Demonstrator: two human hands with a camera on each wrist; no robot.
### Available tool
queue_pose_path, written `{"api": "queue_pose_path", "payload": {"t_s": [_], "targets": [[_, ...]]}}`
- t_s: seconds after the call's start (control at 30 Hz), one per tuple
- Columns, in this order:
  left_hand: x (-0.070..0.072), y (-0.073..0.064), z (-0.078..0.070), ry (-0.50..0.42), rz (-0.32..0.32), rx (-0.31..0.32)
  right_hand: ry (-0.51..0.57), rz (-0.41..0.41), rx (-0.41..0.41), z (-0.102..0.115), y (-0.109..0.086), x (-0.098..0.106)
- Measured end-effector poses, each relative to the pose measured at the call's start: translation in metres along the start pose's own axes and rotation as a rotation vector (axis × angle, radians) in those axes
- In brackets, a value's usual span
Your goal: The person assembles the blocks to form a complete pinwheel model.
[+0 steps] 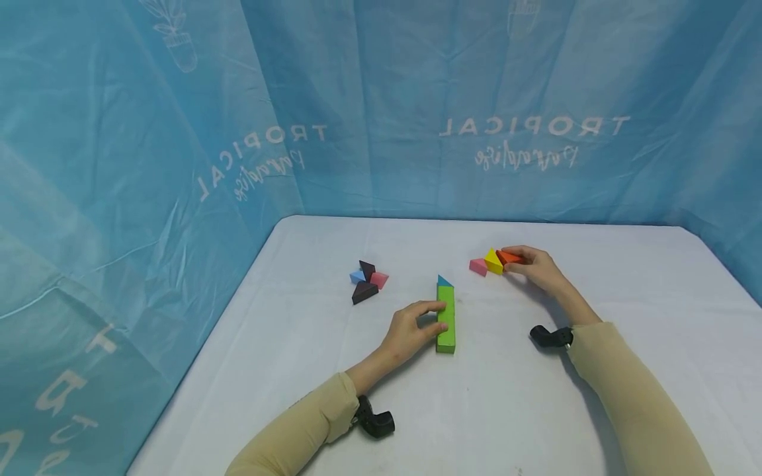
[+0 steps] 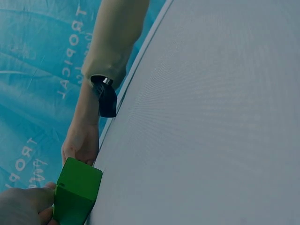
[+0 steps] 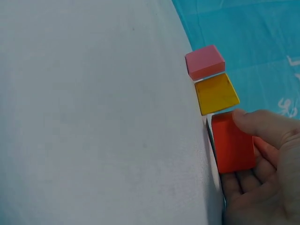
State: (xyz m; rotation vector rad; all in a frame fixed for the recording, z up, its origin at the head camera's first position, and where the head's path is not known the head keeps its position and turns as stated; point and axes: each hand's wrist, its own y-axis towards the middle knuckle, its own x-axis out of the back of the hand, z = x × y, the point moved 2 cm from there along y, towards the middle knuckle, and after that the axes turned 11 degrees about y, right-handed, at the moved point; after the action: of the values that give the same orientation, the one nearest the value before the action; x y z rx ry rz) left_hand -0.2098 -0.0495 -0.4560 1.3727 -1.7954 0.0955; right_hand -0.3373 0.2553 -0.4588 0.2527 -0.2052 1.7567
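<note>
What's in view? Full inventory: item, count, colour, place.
Long bar: 1, green, mid-table
Tip triangle: 1, blue, bar's far end
Dark triangles: 2, near-black, left cluster
Small triangle: 1, light blue, left cluster
Cluster block: 1, pink, left cluster
Row-end block: 1, pink, right group
Middle block: 1, yellow, right group
Red block: 1, orange-red, right group
Table: 1, white, underneath
Curtain: count unclear, blue, around table
Left hand: 1, touching bar
Right hand: 1, pinching red block
Sleeves: 2, tan, forearms
Wrist devices: 2, black, cuffs
</note>
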Motion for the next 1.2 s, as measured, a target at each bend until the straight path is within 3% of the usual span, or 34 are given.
{"api": "queue_pose_path", "payload": {"t_s": [0.27, 0.67, 0.9, 1.2], "targets": [[-0.001, -0.001, 0.000, -0.004, 0.022, 0.022, 0.037, 0.014, -0.024, 0.015, -0.005, 0.005], [-0.001, -0.001, 0.002, 0.004, 0.037, 0.030, -0.002, 0.066, 0.009, 0.060, -0.011, 0.016], [-0.001, -0.001, 0.001, 0.012, 0.036, 0.030, 0.007, 0.080, 0.029, 0.082, -0.022, 0.008], [0.000, 0.000, -0.001, -0.004, 0.033, 0.009, -0.008, 0.137, 0.072, 0.069, -0.013, -0.012]]}}
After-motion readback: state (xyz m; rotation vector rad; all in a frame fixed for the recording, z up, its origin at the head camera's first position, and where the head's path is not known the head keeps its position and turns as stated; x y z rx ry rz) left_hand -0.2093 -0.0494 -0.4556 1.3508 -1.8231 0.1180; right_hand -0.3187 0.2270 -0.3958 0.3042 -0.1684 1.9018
